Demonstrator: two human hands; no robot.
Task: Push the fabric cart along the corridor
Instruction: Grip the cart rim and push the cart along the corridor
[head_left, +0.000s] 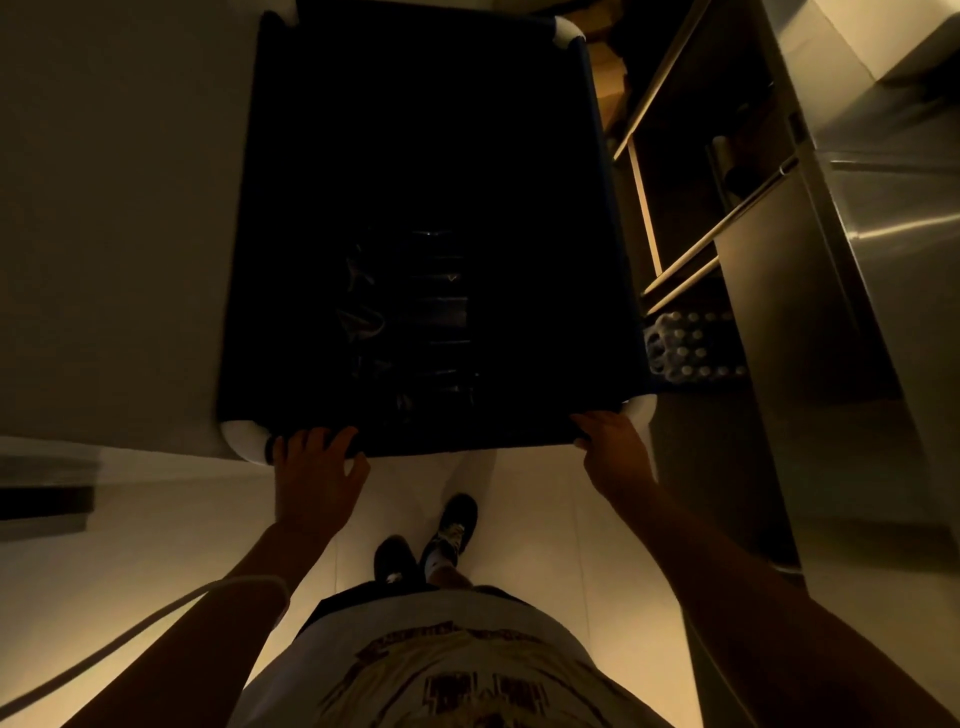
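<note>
Dim corridor floor (524, 499), both hands' fingers (332, 441) curled over fabric cart (426, 208) near rim.

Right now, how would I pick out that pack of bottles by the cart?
Find the big dark fabric cart filling the corridor, both hands on its near rim. Beside its near right corner, low under the open shelving, sits the pack of bottles. Its rows of pale round caps stand out from the bare shelf bars.

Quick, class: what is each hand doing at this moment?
Left hand: closed over the near rim of the fabric cart, beside its white corner.
Right hand: closed on the same rim, near the other corner.
</note>
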